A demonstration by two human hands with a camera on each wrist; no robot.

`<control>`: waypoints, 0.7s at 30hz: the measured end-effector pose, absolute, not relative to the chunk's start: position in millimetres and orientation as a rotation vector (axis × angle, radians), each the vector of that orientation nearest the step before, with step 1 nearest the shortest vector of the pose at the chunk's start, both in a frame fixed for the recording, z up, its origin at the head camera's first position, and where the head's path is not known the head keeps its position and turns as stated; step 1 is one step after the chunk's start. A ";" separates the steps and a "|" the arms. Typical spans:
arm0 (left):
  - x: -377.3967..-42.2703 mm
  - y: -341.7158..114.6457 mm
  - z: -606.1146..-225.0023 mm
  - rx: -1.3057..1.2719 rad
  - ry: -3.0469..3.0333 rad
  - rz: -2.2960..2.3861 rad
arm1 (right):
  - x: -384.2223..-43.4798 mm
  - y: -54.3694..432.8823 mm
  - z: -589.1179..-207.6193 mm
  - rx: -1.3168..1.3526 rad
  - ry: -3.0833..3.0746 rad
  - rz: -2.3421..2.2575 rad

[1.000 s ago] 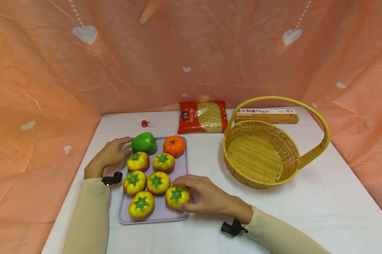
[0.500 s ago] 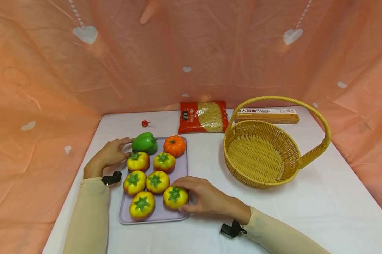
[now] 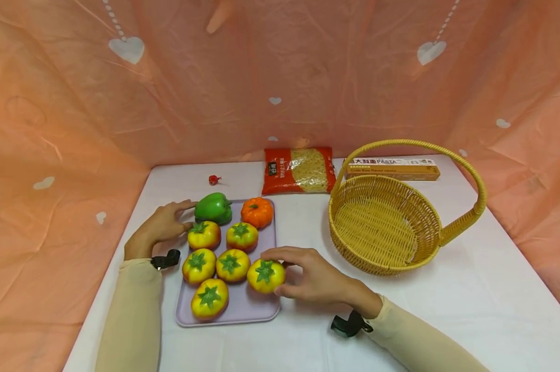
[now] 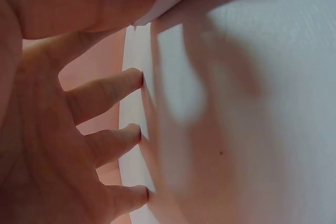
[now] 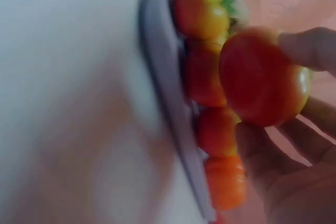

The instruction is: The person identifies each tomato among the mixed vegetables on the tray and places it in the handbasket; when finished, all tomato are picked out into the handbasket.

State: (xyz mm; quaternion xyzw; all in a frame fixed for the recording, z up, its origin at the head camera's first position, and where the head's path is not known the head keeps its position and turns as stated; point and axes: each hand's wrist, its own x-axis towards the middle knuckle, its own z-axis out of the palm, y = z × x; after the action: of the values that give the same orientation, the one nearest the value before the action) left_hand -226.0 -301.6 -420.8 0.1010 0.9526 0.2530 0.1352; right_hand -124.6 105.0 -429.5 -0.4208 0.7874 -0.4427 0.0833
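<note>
- Right hand: thumb and fingers curled around one fruit, apparently held just above the right edge of the tray.
- Left hand: fingers spread, beside the pepper and tray rim, gripping nothing visible.
- Step in hand: seemingly lifting the fruit out.
- Next move: likely calls for a firm pinch, clear of the neighbouring fruits.
</note>
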 end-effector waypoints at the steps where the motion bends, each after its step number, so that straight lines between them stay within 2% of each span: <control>1: -226.2 -301.5 -420.9 0.290 2.758 0.734 | -124.5 108.5 -426.1 -1.223 2.345 -1.338; 9: -225.5 -300.5 -421.1 0.269 2.744 0.724 | -126.1 146.3 -401.3 -1.126 2.348 -1.512; 21: -223.1 -301.2 -420.0 0.217 2.715 0.765 | -131.8 229.6 -382.2 -0.900 2.516 -1.776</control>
State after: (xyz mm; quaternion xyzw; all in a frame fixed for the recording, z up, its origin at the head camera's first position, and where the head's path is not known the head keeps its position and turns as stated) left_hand -223.1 -301.2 -420.0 0.0758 0.9481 0.2669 0.1555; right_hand -131.8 229.6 -382.2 -0.2803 0.7837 -0.5533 -0.0333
